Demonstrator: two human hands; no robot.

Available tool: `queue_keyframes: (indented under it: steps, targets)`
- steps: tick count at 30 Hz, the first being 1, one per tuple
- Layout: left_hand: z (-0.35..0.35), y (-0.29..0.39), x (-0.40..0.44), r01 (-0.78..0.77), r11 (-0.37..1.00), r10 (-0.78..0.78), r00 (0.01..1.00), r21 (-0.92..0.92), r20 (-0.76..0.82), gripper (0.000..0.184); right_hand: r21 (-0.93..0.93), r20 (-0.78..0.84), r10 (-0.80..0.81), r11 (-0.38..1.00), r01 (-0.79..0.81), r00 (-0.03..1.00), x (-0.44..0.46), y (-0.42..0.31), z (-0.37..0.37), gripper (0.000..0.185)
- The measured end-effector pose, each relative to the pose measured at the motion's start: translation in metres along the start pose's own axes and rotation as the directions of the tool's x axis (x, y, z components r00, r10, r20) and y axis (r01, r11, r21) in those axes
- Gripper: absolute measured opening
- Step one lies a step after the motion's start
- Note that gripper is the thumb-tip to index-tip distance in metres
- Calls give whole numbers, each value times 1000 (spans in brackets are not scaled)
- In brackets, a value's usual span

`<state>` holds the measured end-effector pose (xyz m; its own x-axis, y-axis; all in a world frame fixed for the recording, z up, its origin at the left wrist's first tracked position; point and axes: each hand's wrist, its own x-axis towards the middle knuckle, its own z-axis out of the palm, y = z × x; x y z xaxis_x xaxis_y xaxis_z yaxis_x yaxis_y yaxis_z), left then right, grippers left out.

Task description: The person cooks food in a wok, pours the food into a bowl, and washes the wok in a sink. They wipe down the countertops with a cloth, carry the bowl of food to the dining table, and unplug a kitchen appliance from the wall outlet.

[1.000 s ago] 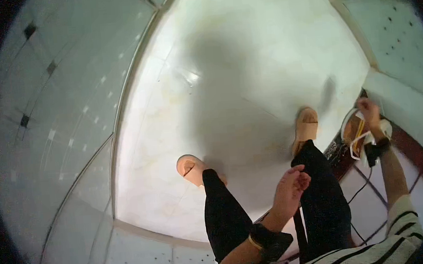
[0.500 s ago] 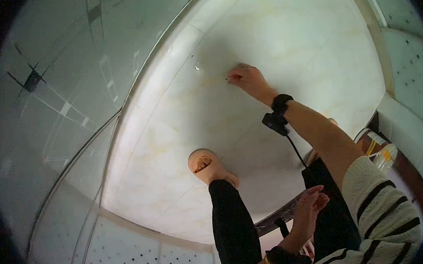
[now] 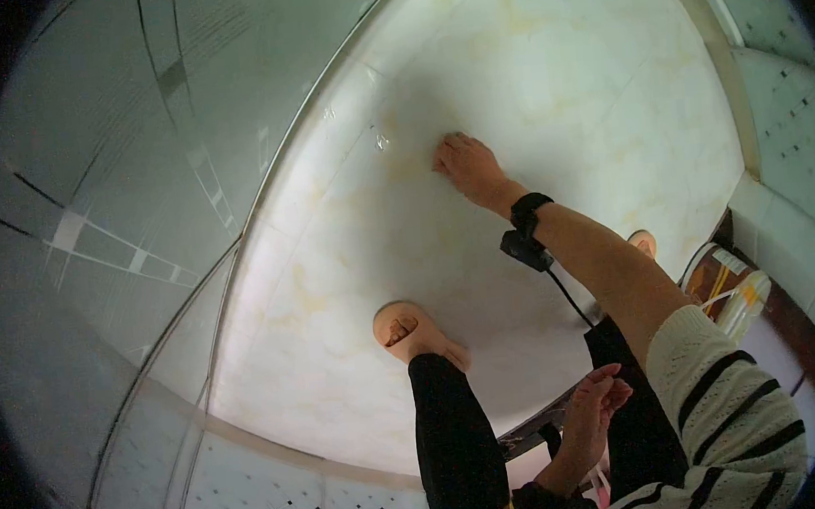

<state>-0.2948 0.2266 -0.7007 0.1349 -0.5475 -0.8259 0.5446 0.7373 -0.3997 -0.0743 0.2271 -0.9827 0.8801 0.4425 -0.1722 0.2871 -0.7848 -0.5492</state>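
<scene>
My right hand (image 3: 471,168) reaches down to the pale tile floor (image 3: 527,73), its fingers bent together with the tips at or just above the surface. What they hold, if anything, is hidden under the hand. A small shiny clear bit (image 3: 380,142) lies on the floor left of the fingertips, with a fainter glint (image 3: 328,113) farther up and left. Over my lap, my left hand (image 3: 594,410) hangs in the air between the knees, fingers loosely extended and apart, touching nothing that I can make out. Both wrists wear black straps; a black box with a cable hangs at the right one.
A glossy grey patterned panel (image 3: 130,133) borders the floor at left, with tiled walls (image 3: 254,496) at lower left and right. My slippered foot (image 3: 404,329) stands on the tiles. A brown printed box (image 3: 715,273) and a clear plastic item (image 3: 748,304) stand at right.
My right hand has turned more palm-down and shifted slightly lower; the small dark speck seen at its fingertips no longer shows. My left hand stays nearly still. The view has shifted slightly.
</scene>
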Motion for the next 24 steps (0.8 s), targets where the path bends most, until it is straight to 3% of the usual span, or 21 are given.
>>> queue_keyframes:
  steps: [4,6,9,12,16,18,22,24]
  targets:
    - [-9,8,1,-18,1000,18,1000,-21,-4,23,145,-113,-9,989,26,994,44,-27,0,9]
    - [-3,21,-4,-9,1000,8,998,-12,-69,23,198,-251,0,979,51,968,68,-32,7,10]
    - [-4,32,-5,-13,1000,10,991,-20,-136,23,136,-275,-8,990,47,961,88,-34,18,11]
    - [-8,30,-4,-27,999,22,991,-37,-129,23,193,-354,26,980,45,935,92,-36,15,12]
    - [-3,33,-5,-45,999,45,993,-1,-108,23,72,-233,0,997,17,972,93,-33,14,11]
    - [1,36,-7,-37,999,36,992,-8,-118,23,-99,-157,-79,993,64,984,91,-33,11,13]
    - [-8,33,2,-4,1000,5,996,6,-92,25,-143,-95,-125,983,111,988,89,-31,6,14]
    - [-3,28,-1,-43,998,46,996,53,-74,26,31,24,-78,996,78,997,69,-19,-8,16]
